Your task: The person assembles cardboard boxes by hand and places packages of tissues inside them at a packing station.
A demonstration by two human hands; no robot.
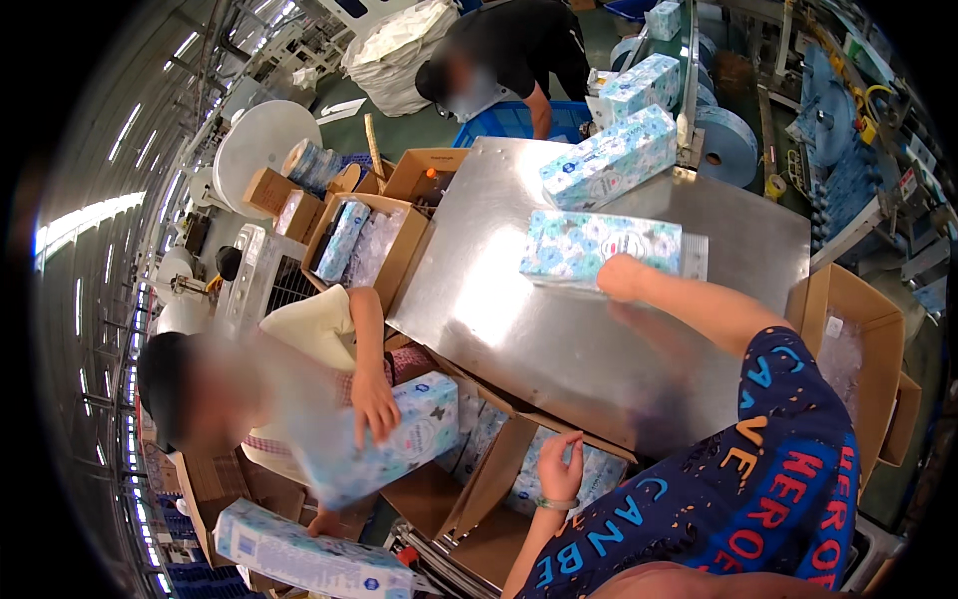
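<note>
Nearest, at five o'clock, the left hand [559, 469] hangs over an open carton [499, 464] with blue packs [601, 477] inside; its fingers curl loosely, thumb apart, with nothing visible in the grip. At seven to eight o'clock a co-worker [307, 327] lays a hand [374, 401] on a held pack [424, 431], and another pack [309, 554] lies lower, at seven. Farther out, at two o'clock, the right hand [624, 278] meets the near long edge of the main pack [574, 245], right of its middle; its fingertips are hidden, so I cannot tell whether the grip pinches it or only presses. This pack rests on the metal tabletop [449, 270], long side roughly toward nine and three, with clear film [696, 257] sticking out at three. It looks light for its bulk, soft enough to dent, and its glossy wrap is probably slippery; the film would likely tear or slide, so a broad hold across both long sides, near the middle, should serve better. Beyond, toward one o'clock, lie a slanted pack [609, 155] and blue rolls [726, 145]; at twelve, a second co-worker [524, 40] reaches into a blue bin [489, 120].
</note>
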